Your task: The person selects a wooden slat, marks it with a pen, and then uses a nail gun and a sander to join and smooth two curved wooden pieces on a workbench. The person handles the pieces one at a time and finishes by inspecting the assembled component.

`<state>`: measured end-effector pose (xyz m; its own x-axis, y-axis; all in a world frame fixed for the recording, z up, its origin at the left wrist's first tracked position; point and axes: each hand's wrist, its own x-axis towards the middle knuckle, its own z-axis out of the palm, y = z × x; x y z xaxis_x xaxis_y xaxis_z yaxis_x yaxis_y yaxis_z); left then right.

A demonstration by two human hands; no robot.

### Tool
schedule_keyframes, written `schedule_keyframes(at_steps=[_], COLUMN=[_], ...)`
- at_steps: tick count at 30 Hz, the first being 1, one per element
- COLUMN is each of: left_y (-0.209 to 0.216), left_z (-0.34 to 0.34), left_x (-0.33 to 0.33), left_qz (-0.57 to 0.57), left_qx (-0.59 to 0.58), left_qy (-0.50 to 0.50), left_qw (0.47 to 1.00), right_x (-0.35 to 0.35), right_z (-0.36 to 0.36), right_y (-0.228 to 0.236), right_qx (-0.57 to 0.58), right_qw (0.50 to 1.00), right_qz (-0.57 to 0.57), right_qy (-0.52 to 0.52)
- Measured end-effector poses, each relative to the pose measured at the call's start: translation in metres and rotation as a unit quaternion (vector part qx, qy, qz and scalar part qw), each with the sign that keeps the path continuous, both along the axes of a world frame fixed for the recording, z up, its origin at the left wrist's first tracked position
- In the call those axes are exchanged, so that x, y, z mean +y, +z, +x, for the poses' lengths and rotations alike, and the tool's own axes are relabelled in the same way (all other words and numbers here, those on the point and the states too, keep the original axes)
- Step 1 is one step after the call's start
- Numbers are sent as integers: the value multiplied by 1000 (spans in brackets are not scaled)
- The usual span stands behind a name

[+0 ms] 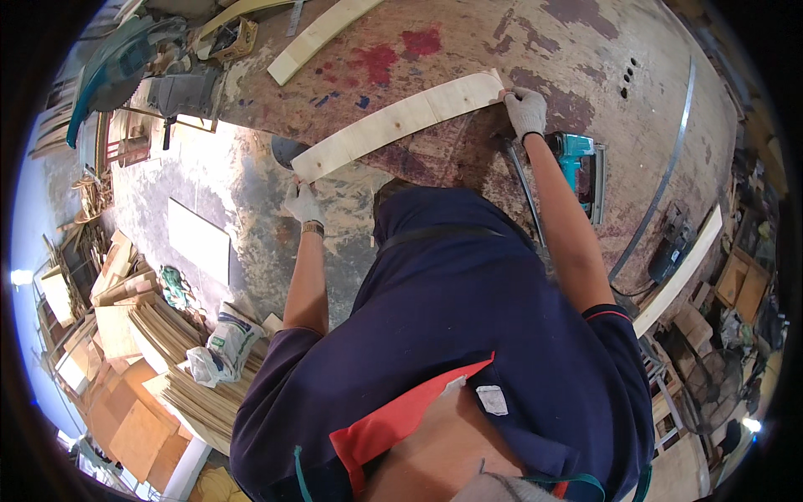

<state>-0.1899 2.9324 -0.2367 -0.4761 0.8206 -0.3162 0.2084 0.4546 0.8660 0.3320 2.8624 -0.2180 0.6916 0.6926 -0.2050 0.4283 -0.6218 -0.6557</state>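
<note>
The gloved left hand [303, 203] and right hand [525, 111] grip opposite ends of a pale wooden plank [393, 122], whose left end juts past the worktable [477, 46] edge. Stained tabletop separates it from another board [322, 38]. The plank looks unpainted, dotted with knots.

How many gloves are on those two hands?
2: one on the left hand, at the left end of the curved wooden board, and one on the right hand, at its right end.

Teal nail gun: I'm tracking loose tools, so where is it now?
In the head view, the teal nail gun lies on the stained worktable, just right of the right forearm and below the gloved right hand.
</note>
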Motion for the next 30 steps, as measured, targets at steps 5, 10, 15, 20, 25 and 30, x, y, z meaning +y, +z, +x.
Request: schedule_keyframes(at_steps=[5, 10, 15, 20, 25, 30], left_y=[-5, -16, -20, -14, -12, -16], left_z=[-5, -20, -13, -7, -5, -6], left_x=[1, 7, 1, 1, 3, 3], left_qz=[31, 20, 63, 50, 41, 31], left_qx=[-66, -175, -127, -114, -93, -201], left_qy=[-16, -17, -29, -20, -16, -18], left_qw=[997, 984, 989, 992, 995, 979], right_x=[3, 4, 3, 3, 6, 7], right_z=[2, 4, 2, 4, 5, 5], right_y=[5, 12, 10, 6, 9, 13], right_qx=[3, 13, 15, 22, 26, 30], right_qw=[1000, 999, 1000, 1000, 999, 998], right_qz=[-18, -39, -27, -15, -35, -47], right_qy=[3, 16, 3, 7, -3, 1])
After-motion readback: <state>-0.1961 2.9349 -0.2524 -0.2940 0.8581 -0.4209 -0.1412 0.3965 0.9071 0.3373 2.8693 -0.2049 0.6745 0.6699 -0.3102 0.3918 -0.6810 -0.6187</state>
